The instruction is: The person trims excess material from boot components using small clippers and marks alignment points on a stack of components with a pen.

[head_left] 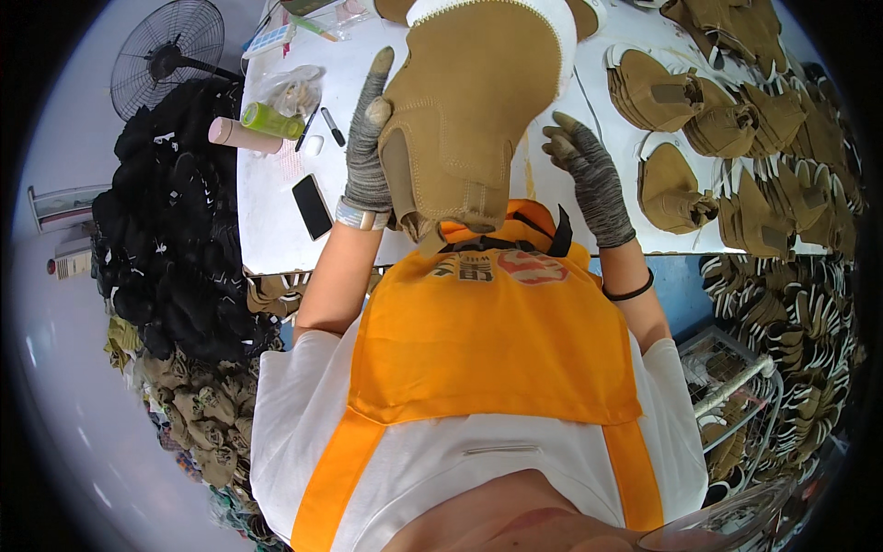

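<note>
At the frame's upper centre, the gloved left hand (368, 156) has its fingers grasping a tan boot upper (469, 101) over the white table (276, 221); the gloved right hand (589, 175) hovers beside it, fingers released.

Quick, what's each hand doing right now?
Left hand: closed on the tan shoe upper.
Right hand: open, holding nothing, beside the upper.

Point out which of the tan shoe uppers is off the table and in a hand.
The big tan shoe upper held up by the gloved left hand. The other tan uppers lie flat in rows on the white table, untouched.
</note>
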The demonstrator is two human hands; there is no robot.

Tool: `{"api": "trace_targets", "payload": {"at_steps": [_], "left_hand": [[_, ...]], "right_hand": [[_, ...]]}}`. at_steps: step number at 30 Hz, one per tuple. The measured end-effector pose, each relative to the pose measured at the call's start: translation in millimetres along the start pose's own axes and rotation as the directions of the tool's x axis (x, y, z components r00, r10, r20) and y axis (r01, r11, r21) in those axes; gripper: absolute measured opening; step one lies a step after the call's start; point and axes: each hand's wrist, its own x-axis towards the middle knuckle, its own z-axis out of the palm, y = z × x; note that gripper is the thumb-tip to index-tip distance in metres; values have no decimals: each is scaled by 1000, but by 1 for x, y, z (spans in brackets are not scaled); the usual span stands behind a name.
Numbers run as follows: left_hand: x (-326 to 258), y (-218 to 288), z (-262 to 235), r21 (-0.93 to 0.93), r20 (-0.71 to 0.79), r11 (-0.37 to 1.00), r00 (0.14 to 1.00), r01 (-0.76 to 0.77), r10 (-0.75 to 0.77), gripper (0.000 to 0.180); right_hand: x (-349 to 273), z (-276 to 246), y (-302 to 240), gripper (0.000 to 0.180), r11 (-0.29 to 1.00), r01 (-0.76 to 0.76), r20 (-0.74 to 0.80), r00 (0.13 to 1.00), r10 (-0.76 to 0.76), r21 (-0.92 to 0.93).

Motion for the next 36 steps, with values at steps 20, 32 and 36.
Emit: {"api": "trace_targets", "payload": {"at_steps": [20, 32, 36], "left_hand": [[-45, -62, -101, 992, 89, 77, 992, -96, 92, 66], [-49, 11, -130, -249, -463, 968, 873, 38, -154, 41], [-91, -3, -168, -370, -612, 925, 725, 92, -317, 33]], "right_hand": [[-1, 13, 1, 41, 996, -79, 209, 974, 88, -52], [67, 142, 15, 43, 932, -334, 412, 876, 251, 142], [67, 144, 68, 51, 884, -467, 489, 772, 406, 2]]}}
